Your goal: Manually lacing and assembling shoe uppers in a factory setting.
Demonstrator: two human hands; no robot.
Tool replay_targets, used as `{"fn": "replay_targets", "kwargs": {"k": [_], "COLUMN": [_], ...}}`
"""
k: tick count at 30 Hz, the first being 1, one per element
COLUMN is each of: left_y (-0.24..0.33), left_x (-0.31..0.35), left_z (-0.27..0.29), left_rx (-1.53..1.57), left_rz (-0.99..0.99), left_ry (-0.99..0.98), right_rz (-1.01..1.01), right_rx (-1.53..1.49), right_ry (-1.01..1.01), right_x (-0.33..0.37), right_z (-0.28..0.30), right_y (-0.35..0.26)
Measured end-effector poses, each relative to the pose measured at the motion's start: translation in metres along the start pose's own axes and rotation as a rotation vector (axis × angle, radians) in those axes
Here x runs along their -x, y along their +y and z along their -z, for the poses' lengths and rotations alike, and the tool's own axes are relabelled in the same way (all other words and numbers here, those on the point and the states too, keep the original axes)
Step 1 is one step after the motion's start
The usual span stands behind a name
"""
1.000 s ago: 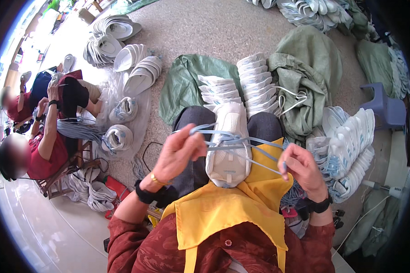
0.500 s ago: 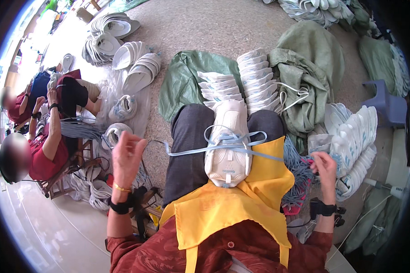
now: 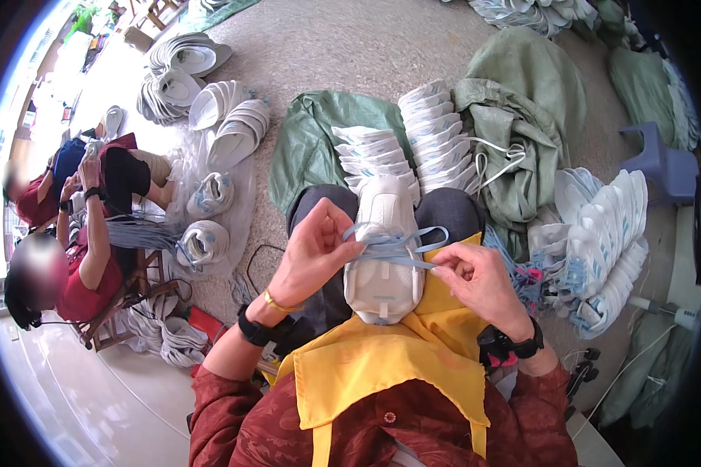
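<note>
A white shoe upper rests on my lap between my knees, its toe pointing toward me. Across its front runs a light blue shoelace, looped into what looks like a bow. On the left side of the upper, my left hand pinches the lace between thumb and fingers. To the right, my right hand is closed on another stretch of the same lace, over the yellow apron. The other fingers of both hands are curled.
Stacked white shoe uppers stand beyond my knees, with a green sack beside them. More uppers and a blue-grey stool are at right. Two people in red work at left, near insole stacks and a bundle of laces.
Both hands have come inward from being spread apart at either side and now grip the lace. The long lace end that stretched out to the left no longer lies across my leg.
</note>
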State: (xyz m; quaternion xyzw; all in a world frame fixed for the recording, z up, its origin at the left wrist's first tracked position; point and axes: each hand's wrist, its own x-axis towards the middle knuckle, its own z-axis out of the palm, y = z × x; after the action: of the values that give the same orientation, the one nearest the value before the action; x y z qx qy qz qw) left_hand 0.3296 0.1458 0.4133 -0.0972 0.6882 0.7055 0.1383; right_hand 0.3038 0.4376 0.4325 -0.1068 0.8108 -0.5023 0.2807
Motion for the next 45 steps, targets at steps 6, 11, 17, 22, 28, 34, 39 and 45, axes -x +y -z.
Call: {"fn": "replay_targets", "kwargs": {"k": [6, 11, 17, 22, 28, 34, 39, 45], "left_y": [0.025, 0.025, -0.002, -0.015, -0.003, -0.008, -0.012, -0.012], "left_x": [0.014, 0.005, 0.001, 0.001, 0.003, 0.001, 0.0, 0.002], "left_z": [0.025, 0.019, 0.012, 0.001, -0.013, -0.026, -0.029, -0.03], "left_rx": [-0.465, -0.462, -0.234, -0.182, -0.296, -0.355, -0.274, -0.284], "left_rz": [0.141, 0.113, -0.024, -0.115, -0.042, -0.016, -0.028, -0.028], "left_ry": [-0.31, -0.314, -0.363, -0.287, -0.209, -0.049, -0.012, 0.015], "right_rz": [0.04, 0.031, -0.287, -0.323, -0.364, -0.347, -0.358, -0.377], "right_rx": [0.056, -0.056, -0.247, -0.328, -0.334, -0.322, -0.326, -0.319], "right_ry": [0.048, -0.061, -0.256, -0.305, -0.347, -0.337, -0.348, -0.386], "right_x": [0.006, 0.011, 0.032, 0.046, 0.066, 0.064, 0.06, 0.052], "right_z": [0.006, 0.014, 0.044, 0.051, 0.065, 0.06, 0.055, 0.058], "right_y": [0.018, 0.031, 0.042, 0.054, 0.076, 0.088, 0.096, 0.09]}}
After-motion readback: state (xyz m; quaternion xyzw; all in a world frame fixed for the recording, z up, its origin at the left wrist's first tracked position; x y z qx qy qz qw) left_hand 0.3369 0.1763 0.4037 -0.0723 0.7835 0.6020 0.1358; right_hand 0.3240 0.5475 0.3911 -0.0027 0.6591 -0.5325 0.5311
